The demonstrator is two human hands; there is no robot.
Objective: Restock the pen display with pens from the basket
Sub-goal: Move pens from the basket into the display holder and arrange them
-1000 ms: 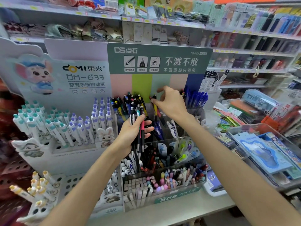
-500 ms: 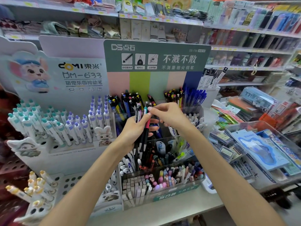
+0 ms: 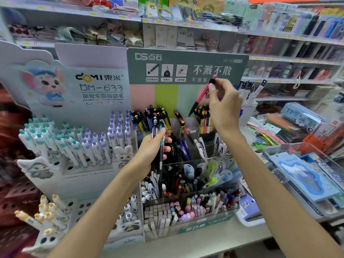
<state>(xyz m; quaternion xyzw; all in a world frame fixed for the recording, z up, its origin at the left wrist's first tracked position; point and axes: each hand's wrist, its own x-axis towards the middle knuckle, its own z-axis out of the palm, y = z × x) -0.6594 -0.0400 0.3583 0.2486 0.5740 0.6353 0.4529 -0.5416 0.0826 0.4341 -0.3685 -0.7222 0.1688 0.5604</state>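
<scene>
My left hand grips a small bunch of pens upright in front of the tiered clear pen display. My right hand is raised in front of the display's green header card and pinches the top of a pink and black pen. That pen hangs tilted, tip down, above the back row of yellow and pink pens. No basket is in view.
A white DOMI stand with teal and purple pens is at the left. Cream-capped pens sit at the lower left. Clear bins of packaged stationery lie to the right. Stocked shelves run behind.
My right hand has taken a pink pen from the bunch in my left hand and lifted it up and right, above the back row. My left hand stayed about where it was.
</scene>
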